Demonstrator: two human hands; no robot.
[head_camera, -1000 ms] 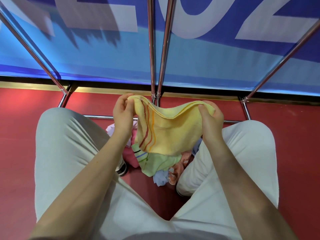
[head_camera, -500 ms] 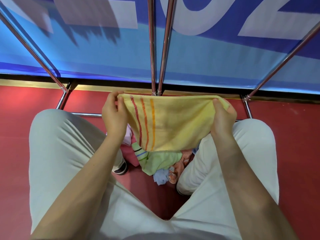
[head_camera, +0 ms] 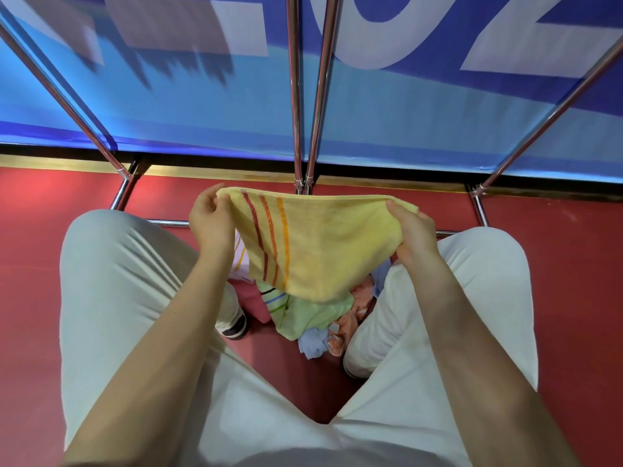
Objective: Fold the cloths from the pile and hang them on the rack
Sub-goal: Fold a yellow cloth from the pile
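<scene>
A yellow cloth [head_camera: 323, 244] with red and orange stripes near its left end hangs stretched between my hands, above my knees. My left hand [head_camera: 210, 224] pinches its upper left corner. My right hand [head_camera: 413, 230] grips its upper right corner. Under it, on the red floor between my feet, lies the pile of cloths [head_camera: 313, 318]: green, pink, orange and pale blue ones, partly hidden by the yellow cloth. The rack [head_camera: 305, 106] of shiny metal bars stands just beyond my hands, its poles rising up and its base bars on the floor.
My legs in pale trousers [head_camera: 111, 291] flank the pile, with a dark-and-white shoe [head_camera: 236, 326] beside it. A blue banner wall [head_camera: 387, 106] stands right behind the rack. The red floor [head_camera: 573, 264] extends to both sides.
My hands have moved apart and spread the yellow cloth from a slack, bunched shape into a taut, flat span with a straight top edge.
</scene>
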